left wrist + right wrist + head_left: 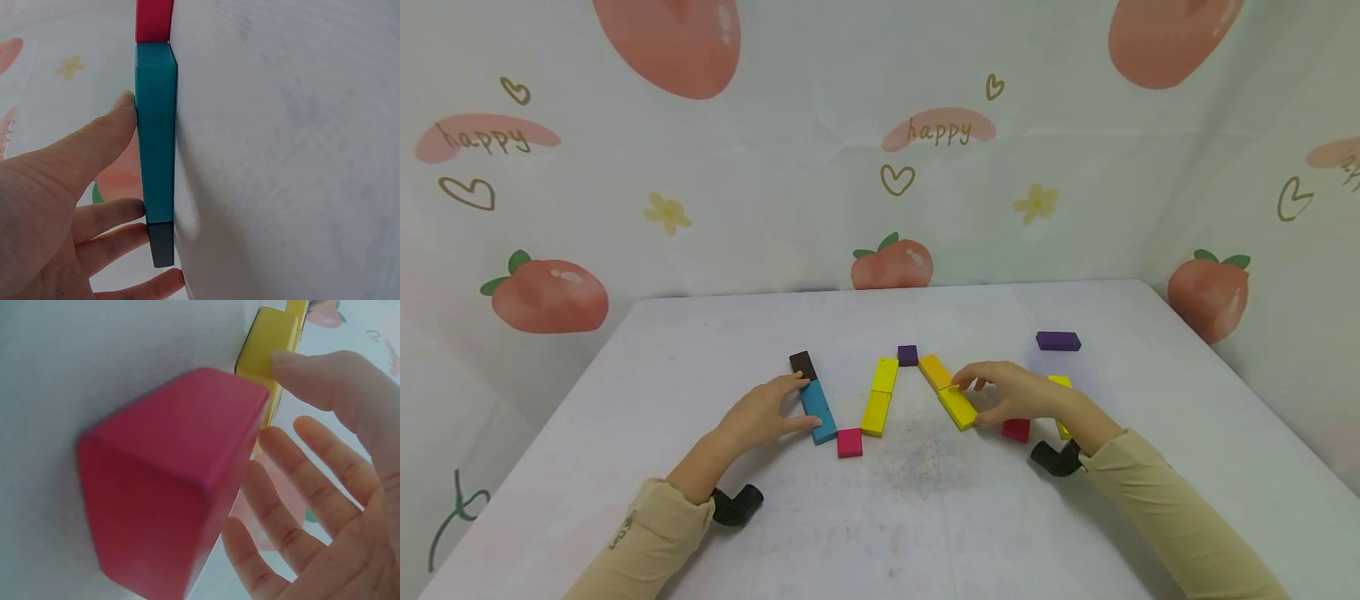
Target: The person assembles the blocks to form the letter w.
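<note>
Blue first: the blue block (818, 412) lies near nine o'clock on the white table (895, 533), taking twelve as its far edge. A black block (802, 364) meets its eleven-o'clock end, and a red block (850, 443) sits by its five-o'clock end. The left hand (766, 410) is spread along that pair, thumb against the blue and two fingertips about the join (the thumb stands well apart from them).

Two yellow blocks (877, 413) climb from the red towards one o'clock, up to a small purple block (907, 356). Beside that, an orange block (935, 372) and a lone yellow block (958, 408) slope towards five. At three o'clock the right hand (1017, 393) has its digits loosely bent and parted, thumb at the lone yellow block; whether they press it, I cannot tell. A second red block (1016, 431) shows below that palm, and a long purple block (1058, 341) lies at two.
</note>
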`<control>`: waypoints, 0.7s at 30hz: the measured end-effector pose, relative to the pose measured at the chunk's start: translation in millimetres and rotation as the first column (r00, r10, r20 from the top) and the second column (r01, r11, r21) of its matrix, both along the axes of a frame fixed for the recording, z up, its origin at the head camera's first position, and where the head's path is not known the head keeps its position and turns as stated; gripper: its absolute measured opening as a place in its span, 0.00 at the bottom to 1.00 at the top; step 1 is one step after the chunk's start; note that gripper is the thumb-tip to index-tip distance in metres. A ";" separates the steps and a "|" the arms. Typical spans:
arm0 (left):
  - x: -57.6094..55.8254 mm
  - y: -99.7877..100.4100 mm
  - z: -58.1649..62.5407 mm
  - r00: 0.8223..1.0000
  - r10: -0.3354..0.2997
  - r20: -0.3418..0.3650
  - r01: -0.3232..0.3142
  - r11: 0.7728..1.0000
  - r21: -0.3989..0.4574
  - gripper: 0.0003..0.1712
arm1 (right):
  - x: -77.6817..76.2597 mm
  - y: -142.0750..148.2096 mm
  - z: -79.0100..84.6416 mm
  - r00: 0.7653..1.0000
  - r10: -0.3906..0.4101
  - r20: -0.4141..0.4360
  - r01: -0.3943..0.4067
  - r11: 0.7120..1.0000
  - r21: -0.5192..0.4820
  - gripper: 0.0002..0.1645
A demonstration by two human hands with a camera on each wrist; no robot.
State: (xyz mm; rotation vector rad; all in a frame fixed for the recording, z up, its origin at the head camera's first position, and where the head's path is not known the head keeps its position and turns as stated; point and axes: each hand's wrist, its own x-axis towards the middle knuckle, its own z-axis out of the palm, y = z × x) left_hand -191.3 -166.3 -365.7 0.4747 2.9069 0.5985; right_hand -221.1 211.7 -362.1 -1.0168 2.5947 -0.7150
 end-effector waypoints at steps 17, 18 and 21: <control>-1.3 0.6 -0.3 1.000 -0.002 0.014 0.002 1.000 0.003 0.40 | 10.3 -10.7 8.2 0.978 -0.205 0.037 0.205 0.979 0.013 0.24; -1.6 0.5 -0.4 1.000 0.000 0.016 0.000 1.000 0.005 0.40 | 11.0 -12.1 8.4 0.971 -0.234 0.047 0.233 0.972 0.022 0.23; -1.7 0.3 -0.3 1.000 0.001 0.019 -0.001 1.000 0.000 0.40 | 12.8 -17.1 7.9 0.952 -0.295 0.078 0.291 0.955 0.056 0.23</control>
